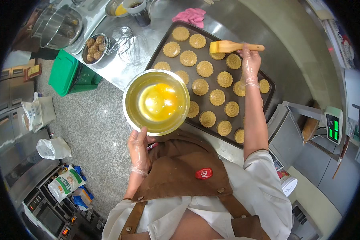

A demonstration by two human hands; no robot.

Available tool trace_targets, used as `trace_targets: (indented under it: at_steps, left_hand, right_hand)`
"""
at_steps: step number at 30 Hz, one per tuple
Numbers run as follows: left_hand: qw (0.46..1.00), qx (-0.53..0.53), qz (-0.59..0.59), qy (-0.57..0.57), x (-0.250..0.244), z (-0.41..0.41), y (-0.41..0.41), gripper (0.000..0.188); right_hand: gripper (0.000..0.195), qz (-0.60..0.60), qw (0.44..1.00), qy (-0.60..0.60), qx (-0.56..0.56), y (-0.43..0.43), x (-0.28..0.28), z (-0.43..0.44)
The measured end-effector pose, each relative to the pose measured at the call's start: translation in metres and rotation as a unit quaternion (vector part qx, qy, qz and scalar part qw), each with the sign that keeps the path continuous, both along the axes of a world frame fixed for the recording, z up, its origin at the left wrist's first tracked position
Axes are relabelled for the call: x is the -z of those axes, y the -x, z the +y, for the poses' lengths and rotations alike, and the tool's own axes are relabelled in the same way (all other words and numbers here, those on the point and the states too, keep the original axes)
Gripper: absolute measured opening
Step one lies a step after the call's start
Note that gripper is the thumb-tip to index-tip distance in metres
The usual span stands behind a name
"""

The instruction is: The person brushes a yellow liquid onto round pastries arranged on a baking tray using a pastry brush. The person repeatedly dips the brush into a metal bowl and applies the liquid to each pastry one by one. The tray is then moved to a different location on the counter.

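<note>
My left hand (140, 150), in a clear plastic glove, grips the rim of a metal bowl (128, 120) holding beaten egg (159, 102). The bowl is held up beside the dark baking tray (272, 90) and overlaps its near left edge from this view. In my right hand (251, 64), gloved too, is a wooden pastry brush (237, 46) with yellow bristles at its left end. The bristles are over a round molded pastry (217, 56) near the tray's far edge. Rows of similar pastries (204, 68) with scalloped edges and stamped tops lie on the tray; my right forearm hides some.
A pink cloth (190, 17) lies behind the tray. Left of it are a wire whisk (126, 42), a bowl of brown balls (93, 49) and large metal bowls (60, 28). A green bin (63, 73) stands on the floor. A digital scale (333, 124) is at the right.
</note>
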State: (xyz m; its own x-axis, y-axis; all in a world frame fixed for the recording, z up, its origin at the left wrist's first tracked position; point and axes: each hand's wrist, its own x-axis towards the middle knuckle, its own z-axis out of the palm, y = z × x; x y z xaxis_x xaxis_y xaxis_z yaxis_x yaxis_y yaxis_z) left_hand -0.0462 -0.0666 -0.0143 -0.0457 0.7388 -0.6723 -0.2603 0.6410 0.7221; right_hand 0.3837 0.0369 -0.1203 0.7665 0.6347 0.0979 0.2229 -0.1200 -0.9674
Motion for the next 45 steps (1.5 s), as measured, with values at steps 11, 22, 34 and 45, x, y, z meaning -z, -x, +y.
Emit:
trace_targets:
  at_steps: [11,22,34,45]
  left_hand:
    - [1.0,-0.014,-0.006,-0.017,0.005,-0.001,0.015,0.02]
    - [0.998,-0.063,0.016,-0.003,-0.004,0.003,0.033,0.019]
    - [0.997,-0.08,0.009,0.004,0.008,0.014,0.051,0.019]
    - [0.997,-0.073,0.008,-0.002,0.005,0.029,0.053,0.021]
  right_hand:
    - [0.025,-0.036,0.996,-0.042,0.07,0.016,-0.021,0.013]
    - [0.014,0.185,0.981,-0.036,-0.042,0.072,0.0,0.128]
    - [0.038,-0.022,0.999,-0.021,0.008,0.065,0.016,0.169]
    - [0.023,-0.095,0.991,-0.037,-0.086,0.096,-0.019,0.137]
